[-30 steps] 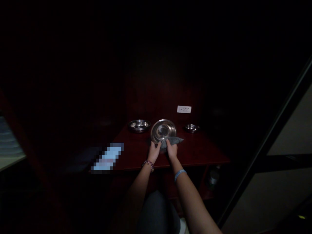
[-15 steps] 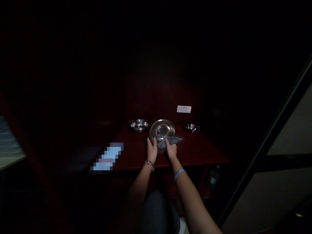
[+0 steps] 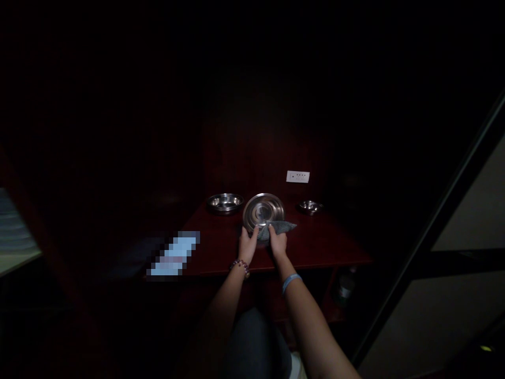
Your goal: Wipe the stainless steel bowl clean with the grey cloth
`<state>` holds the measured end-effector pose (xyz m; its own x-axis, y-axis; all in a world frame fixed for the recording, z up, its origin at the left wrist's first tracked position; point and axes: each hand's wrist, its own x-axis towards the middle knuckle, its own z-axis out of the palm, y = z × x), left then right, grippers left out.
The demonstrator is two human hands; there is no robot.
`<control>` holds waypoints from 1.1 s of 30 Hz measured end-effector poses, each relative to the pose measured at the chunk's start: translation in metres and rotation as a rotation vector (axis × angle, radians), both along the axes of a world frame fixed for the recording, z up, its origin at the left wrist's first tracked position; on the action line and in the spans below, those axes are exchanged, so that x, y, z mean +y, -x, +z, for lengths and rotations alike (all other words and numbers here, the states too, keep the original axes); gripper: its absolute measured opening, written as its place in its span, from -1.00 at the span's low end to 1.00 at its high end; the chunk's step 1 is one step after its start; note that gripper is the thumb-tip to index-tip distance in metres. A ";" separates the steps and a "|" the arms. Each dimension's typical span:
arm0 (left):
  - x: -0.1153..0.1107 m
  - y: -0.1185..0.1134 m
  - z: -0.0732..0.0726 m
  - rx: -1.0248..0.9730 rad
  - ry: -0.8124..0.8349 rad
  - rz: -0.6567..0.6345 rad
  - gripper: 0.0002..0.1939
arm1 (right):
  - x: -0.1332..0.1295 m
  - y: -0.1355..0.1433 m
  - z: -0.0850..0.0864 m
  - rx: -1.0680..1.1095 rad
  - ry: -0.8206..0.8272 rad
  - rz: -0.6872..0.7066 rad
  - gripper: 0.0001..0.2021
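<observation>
A round stainless steel bowl [image 3: 263, 208] is tilted up above the dark red desk, its inside facing me. My left hand [image 3: 248, 245], with a beaded bracelet at the wrist, grips the bowl's lower left rim, thumb on the near side. My right hand [image 3: 278, 243], with a blue wristband, pinches a grey cloth [image 3: 282, 227] against the lower right rim. Fingers of both hands are partly hidden behind the bowl and cloth. Behind on the left sits a wide steel bowl [image 3: 225, 203]; a smaller steel bowl [image 3: 311, 207] sits on the right.
The desk [image 3: 331, 245] is dark red wood with a white socket panel [image 3: 298, 177] on the wall behind. A pixelated bright patch [image 3: 175, 255] covers the left edge. A bottle [image 3: 345, 290] stands on the lower shelf at right. Stacked plates [image 3: 16, 226] show far left.
The bowl has shifted very slightly to the right. My left thumb has moved a little right along the rim, and the cloth has shifted slightly with my right hand.
</observation>
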<state>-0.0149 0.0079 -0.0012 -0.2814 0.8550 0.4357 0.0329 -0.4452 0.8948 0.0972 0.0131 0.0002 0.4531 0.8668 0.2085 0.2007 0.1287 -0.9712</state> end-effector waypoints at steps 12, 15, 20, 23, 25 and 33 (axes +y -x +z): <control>0.004 0.000 -0.006 0.041 -0.009 -0.055 -0.49 | 0.003 -0.001 -0.002 0.045 -0.015 0.018 -0.59; 0.002 -0.001 -0.003 0.033 0.001 -0.053 -0.54 | 0.004 -0.001 -0.003 0.045 -0.010 0.021 -0.60; -0.001 -0.002 0.001 0.025 -0.007 -0.043 -0.57 | 0.003 -0.001 -0.001 0.027 0.011 0.025 -0.60; 0.000 -0.002 0.001 0.027 -0.002 -0.044 -0.59 | 0.002 -0.001 -0.001 0.004 0.024 0.020 -0.59; 0.000 -0.002 0.001 0.028 0.004 -0.042 -0.60 | 0.002 -0.001 -0.001 -0.006 0.033 0.014 -0.58; -0.001 -0.001 0.001 0.028 0.009 -0.033 -0.58 | 0.004 -0.001 -0.002 -0.018 0.043 0.011 -0.57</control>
<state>-0.0138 0.0070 0.0001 -0.2409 0.8675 0.4352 0.0438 -0.4382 0.8978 0.0979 0.0168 -0.0016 0.4399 0.8800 0.1791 0.2169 0.0894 -0.9721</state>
